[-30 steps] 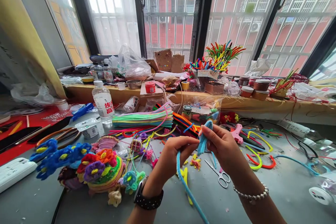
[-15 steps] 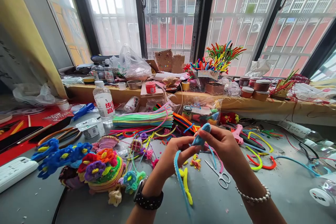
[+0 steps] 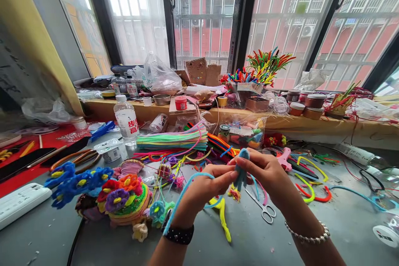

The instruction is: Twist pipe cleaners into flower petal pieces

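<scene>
Between my two hands is a small light-blue piece of bent pipe cleaner (image 3: pixel 242 170), held upright above the table. My left hand (image 3: pixel 207 187) pinches its lower left side. My right hand (image 3: pixel 264 174) grips its top between thumb and fingers. A long light-blue pipe cleaner strand (image 3: pixel 183 197) arcs over my left hand and lies along the wrist strap; where it joins the piece is hidden. Below my hands lies a yellow pipe cleaner piece (image 3: pixel 223 220). Silver scissors (image 3: pixel 264 210) rest to the right of it.
Pipe cleaner flowers (image 3: pixel 116 199) cluster at left, near a white power strip (image 3: pixel 21 203). Behind lie a pastel pipe cleaner bundle (image 3: pixel 171 139) and a water bottle (image 3: pixel 126 120). A pink glue gun (image 3: pixel 284 160) and loose pipe cleaners lie at right. Jars (image 3: pixel 313 106) line the ledge.
The blue piece has turned from tilted to upright in my fingers. Its long strand has swung from hanging below my hands to lying over my left hand and wrist.
</scene>
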Motion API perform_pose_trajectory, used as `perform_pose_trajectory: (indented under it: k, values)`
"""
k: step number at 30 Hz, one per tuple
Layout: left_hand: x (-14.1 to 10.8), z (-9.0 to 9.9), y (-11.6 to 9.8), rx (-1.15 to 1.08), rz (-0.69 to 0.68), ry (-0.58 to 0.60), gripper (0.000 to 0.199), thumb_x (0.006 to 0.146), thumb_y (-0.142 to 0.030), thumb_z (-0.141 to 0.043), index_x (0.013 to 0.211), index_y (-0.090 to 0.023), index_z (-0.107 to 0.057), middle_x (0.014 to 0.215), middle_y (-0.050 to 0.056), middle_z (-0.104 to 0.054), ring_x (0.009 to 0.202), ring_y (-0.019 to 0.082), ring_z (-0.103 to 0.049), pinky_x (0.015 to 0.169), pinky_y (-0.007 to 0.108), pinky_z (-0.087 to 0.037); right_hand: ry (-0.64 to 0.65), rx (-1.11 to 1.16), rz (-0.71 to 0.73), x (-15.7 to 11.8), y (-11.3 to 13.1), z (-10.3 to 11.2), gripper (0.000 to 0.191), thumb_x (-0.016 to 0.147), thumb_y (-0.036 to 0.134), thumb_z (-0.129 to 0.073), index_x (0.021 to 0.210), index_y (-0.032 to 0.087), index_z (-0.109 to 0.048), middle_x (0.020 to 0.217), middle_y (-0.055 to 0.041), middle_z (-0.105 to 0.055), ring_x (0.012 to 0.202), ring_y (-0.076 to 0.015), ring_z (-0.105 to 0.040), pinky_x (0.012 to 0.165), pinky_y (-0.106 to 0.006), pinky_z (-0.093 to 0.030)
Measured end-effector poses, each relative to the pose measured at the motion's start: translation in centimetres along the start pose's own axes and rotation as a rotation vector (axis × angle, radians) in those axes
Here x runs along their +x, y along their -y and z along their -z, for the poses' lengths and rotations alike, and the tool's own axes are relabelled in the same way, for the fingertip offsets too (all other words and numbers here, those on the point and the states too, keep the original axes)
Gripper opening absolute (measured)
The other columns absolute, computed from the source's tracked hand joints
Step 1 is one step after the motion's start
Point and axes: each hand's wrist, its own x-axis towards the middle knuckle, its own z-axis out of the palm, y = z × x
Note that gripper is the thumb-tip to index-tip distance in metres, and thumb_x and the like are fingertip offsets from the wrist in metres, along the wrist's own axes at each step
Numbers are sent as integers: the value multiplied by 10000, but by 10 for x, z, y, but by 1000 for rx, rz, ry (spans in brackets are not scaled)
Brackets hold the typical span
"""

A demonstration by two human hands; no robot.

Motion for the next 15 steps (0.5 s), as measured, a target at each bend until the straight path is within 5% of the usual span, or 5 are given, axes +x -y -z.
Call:
perform_pose_trajectory:
  k: [7, 15]
  values:
    - [2, 0, 2, -36, -5, 24, 171, 732, -282, -510, 684, -127, -565, 475, -73, -260, 418, 31, -208, 389, 184, -151, -66, -14, 19, 3, -5, -5, 346, 700, 475, -528, 751, 168, -679, 637, 24, -326, 519, -74, -376, 403, -183, -343]
    - [2, 0, 5, -50, -16, 17, 218, 729, -313, -517, 791, -120, -598, 491, -67, -265, 434, 37, -209, 403, 195, -154, -129, -14, 94, 4, -9, -11, 399, 694, 534, -497, 780, 196, -690, 758, -35, -445, 688, -149, -473, 497, -233, -410]
